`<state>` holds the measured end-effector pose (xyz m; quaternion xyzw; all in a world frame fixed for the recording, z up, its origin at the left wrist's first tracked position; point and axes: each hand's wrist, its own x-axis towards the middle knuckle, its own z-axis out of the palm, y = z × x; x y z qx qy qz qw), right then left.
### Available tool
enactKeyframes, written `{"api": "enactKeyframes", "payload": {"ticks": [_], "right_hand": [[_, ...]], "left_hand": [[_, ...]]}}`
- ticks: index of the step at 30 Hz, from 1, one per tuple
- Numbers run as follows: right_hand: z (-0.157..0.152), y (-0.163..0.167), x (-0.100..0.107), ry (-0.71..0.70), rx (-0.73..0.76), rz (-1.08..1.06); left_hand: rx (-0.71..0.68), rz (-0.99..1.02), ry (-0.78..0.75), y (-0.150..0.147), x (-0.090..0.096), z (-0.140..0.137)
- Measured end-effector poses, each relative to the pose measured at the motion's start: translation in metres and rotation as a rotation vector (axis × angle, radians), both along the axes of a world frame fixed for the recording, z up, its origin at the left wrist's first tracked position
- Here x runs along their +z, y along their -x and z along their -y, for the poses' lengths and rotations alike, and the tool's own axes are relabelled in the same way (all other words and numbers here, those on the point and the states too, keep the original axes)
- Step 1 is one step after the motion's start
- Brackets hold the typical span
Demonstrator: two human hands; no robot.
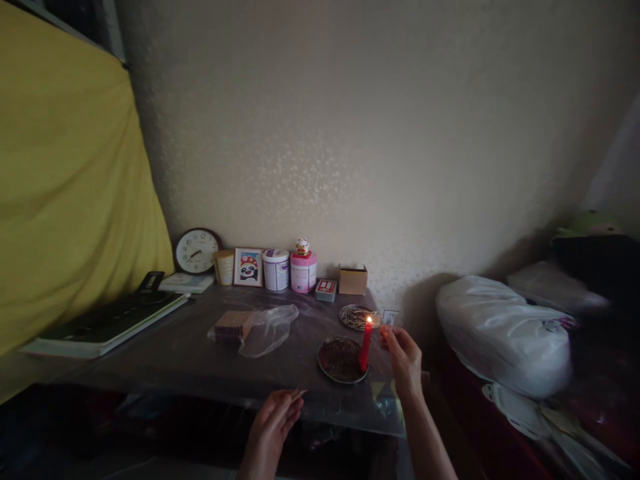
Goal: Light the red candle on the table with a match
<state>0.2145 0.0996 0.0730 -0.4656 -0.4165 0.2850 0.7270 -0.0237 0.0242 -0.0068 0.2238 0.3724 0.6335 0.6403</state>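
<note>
A red candle (366, 343) stands lit and slightly tilted at the right rim of a round metal plate (320, 363), whose inside is dark. My right hand (404, 353) is just right of the flame. Its thumb and fingers are pinched, the tips glowing orange in the light; what they hold is too small to make out. Lower down, in front of the table edge, my left hand (275, 420) is closed on a small thin tan piece (299, 395), mostly hidden by the fingers. Behind the candle lies a second plate (350, 325) with thin pale sticks on it.
A brown block-shaped pack (233, 325) in clear plastic (273, 330) lies mid-table. Along the wall stand a clock (197, 251), a framed panda picture (249, 267), two canisters (277, 272) and a small carton (353, 280). White bags (500, 333) are piled to the right.
</note>
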Motion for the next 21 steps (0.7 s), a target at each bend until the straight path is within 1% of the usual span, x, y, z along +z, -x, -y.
{"api": "enactKeyframes", "payload": {"ticks": [9, 12, 15, 17, 21], "right_hand": [[0.009, -0.004, 0.01, -0.001, 0.071, -0.109], [0.012, -0.013, 0.018, -0.008, 0.115, -0.146], [0.016, -0.03, 0.022, -0.014, 0.156, -0.137], [0.018, -0.042, 0.02, -0.009, 0.139, -0.109], [0.018, -0.063, 0.007, -0.007, 0.01, -0.077]], "left_hand": [[0.003, -0.034, -0.01, -0.001, 0.004, 0.002], [0.003, -0.027, -0.012, -0.001, 0.003, 0.001], [0.009, -0.016, 0.003, 0.0, 0.0, 0.0], [0.004, -0.004, 0.002, 0.0, -0.001, -0.001], [-0.02, -0.007, 0.003, 0.0, -0.001, 0.0]]}}
